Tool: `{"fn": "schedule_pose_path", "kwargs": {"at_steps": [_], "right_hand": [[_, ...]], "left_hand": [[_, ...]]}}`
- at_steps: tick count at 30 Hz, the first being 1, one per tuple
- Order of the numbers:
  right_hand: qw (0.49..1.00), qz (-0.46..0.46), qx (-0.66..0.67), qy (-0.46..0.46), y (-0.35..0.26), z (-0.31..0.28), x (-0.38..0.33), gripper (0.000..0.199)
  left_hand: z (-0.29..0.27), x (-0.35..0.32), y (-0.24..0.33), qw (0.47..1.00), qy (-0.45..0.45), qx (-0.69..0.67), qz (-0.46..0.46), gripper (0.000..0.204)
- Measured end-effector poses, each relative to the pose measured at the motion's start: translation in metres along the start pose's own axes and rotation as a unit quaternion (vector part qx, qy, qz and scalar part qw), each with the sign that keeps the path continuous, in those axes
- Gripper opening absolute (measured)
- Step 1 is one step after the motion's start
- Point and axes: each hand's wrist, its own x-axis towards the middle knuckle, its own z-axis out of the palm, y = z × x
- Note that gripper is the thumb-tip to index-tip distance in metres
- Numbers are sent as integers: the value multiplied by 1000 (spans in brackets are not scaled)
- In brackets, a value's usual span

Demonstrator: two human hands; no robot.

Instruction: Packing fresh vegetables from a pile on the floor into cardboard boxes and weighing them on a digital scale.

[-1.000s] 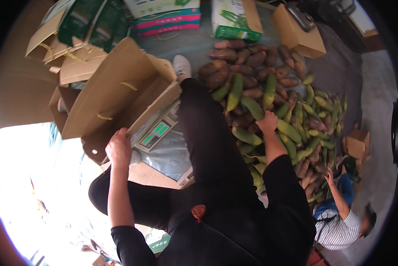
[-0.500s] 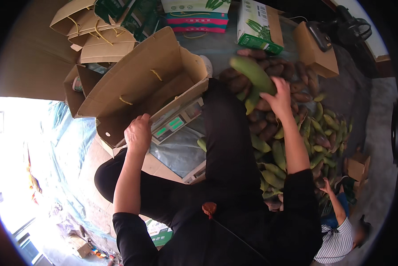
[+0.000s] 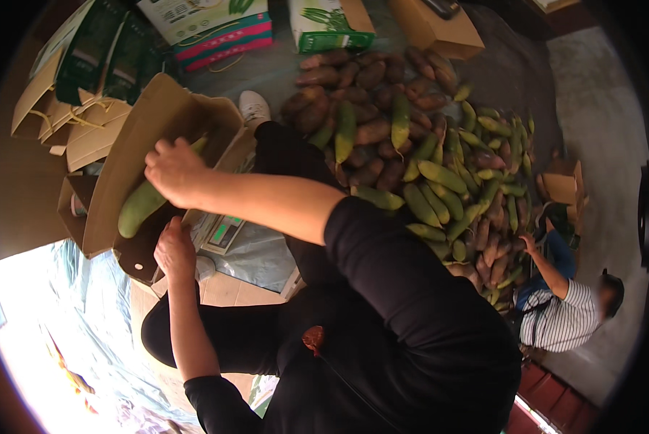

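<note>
A long green radish [image 3: 141, 207] lies slantwise within the mouth of an open cardboard gift box [image 3: 109, 195]. My right hand [image 3: 176, 173] reaches across to the left and is closed around the radish's middle, hiding part of it. Just below, my left hand [image 3: 174, 249] has its fingers closed on the box's near edge. The box rests on a digital scale [image 3: 224, 233] with a lit green display, and covers most of it. To the right spreads a heap of green radishes [image 3: 440, 189] mixed with reddish-brown roots [image 3: 371, 76].
Upright cardboard bags [image 3: 96, 134] with rope handles stand at the far left. Printed cartons [image 3: 331, 22] and a plain brown box [image 3: 436, 29] line the back. A co-worker in a striped shirt [image 3: 566, 318] reaches toward the heap from the right. Plastic sheeting [image 3: 86, 311] covers the left floor.
My right hand has carried the green radish from above the heap leftward into the box. My left hand stays on the box edge. The view has swung to the right.
</note>
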Motion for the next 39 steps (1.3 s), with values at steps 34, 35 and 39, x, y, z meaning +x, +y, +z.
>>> {"fn": "schedule_pose_path", "kwargs": {"at_steps": [34, 35, 39], "right_hand": [[697, 602, -185, -342, 285, -53, -452, 51], [698, 602, -185, -342, 284, -51, -452, 51], [730, 500, -274, -377, 281, -36, -460, 30]], "left_hand": [[8, -1, -6, 999, 15, -41, 24, 12], [7, -1, -5, 999, 11, -41, 21, 11], [3, -3, -7, 999, 7, -43, 3, 11]]}}
